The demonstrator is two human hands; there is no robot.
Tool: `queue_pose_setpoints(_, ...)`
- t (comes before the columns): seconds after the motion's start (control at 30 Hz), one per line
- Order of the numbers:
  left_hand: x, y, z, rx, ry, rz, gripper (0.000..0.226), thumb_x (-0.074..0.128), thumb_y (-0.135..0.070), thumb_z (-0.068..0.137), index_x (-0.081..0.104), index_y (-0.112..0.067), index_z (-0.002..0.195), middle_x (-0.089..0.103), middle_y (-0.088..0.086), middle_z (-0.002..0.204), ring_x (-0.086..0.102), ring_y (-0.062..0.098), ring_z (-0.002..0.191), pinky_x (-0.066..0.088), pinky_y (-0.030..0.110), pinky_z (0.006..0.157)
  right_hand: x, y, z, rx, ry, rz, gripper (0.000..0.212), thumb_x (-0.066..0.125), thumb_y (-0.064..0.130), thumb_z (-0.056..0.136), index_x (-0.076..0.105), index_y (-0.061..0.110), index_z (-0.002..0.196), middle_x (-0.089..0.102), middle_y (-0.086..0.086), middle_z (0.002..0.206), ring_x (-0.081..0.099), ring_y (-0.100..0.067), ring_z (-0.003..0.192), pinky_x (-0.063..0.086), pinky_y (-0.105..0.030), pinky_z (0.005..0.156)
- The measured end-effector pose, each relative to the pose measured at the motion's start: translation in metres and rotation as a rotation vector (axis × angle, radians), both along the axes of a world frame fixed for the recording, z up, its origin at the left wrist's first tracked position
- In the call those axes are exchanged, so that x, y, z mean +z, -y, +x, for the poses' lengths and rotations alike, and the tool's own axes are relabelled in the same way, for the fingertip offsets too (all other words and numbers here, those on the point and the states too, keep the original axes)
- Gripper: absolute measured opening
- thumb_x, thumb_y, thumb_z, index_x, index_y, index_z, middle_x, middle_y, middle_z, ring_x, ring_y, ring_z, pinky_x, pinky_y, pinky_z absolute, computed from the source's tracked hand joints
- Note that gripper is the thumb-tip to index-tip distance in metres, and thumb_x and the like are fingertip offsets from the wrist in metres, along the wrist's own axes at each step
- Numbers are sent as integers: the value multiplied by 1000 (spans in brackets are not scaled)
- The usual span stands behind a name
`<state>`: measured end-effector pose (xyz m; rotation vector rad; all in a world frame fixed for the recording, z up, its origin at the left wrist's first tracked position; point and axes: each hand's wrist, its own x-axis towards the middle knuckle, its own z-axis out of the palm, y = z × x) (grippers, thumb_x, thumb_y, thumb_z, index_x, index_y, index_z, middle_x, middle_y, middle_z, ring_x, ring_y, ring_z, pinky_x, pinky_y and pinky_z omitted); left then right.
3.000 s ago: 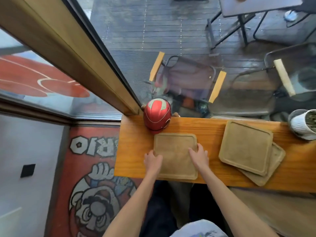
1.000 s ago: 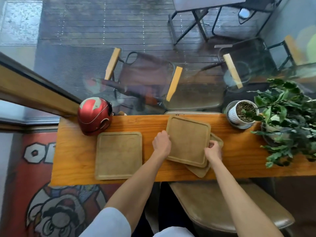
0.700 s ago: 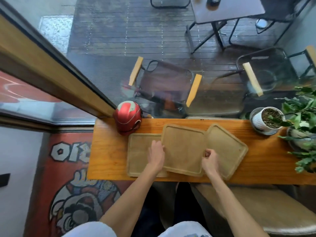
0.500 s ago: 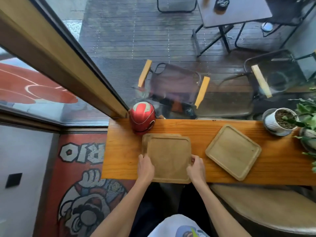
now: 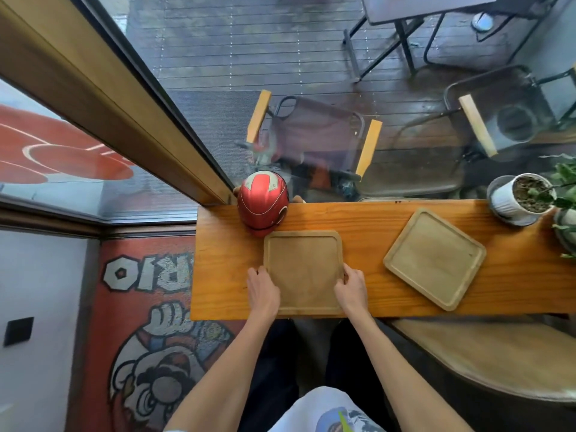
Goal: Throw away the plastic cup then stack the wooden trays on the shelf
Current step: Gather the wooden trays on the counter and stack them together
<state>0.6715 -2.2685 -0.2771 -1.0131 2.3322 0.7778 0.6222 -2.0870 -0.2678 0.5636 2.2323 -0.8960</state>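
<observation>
Two square wooden trays lie stacked squarely on the orange wooden shelf, and only the top tray shows. My left hand grips the stack's left edge near the front corner. My right hand grips its right edge. A third wooden tray lies alone to the right, turned at an angle. No plastic cup is in view.
A red helmet stands at the shelf's back edge, touching the stack's far left corner. A white plant pot and green leaves sit at the far right. A window is behind the shelf, a padded stool below right.
I lifted the upper tray off the right pile, carried it left and set it on the left tray, then squared the two. The lower right tray stayed behind, alone.
</observation>
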Motion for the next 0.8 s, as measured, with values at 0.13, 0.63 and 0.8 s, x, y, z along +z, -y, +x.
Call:
queue_pose_setpoints(0.13,-3,0,-5,-11,16,-6,30,47,9,86,54,1,115,44,17,120,50,31,105,47,42,91,0,0,-2,-10,28,0,56,49,18,98,34,17,152,40,-5,144,43,-25,130,39,-39,108)
queue_pose_setpoints(0.63,-6,15,-8,115,-11,89,54,47,7,89,45,-2,143,55,19,136,56,31,122,48,42,101,4,0,-12,-81,79,-75,67,49,0,88,35,15,152,40,-6,155,38,-25,141,35,-43,116)
queue_pose_setpoints(0.8,-7,19,-6,128,-11,112,43,53,-5,94,54,0,136,56,18,136,57,33,121,50,42,100,8,0,-9,46,27,-20,67,50,0,92,29,12,154,36,-6,158,33,-24,145,29,-37,118)
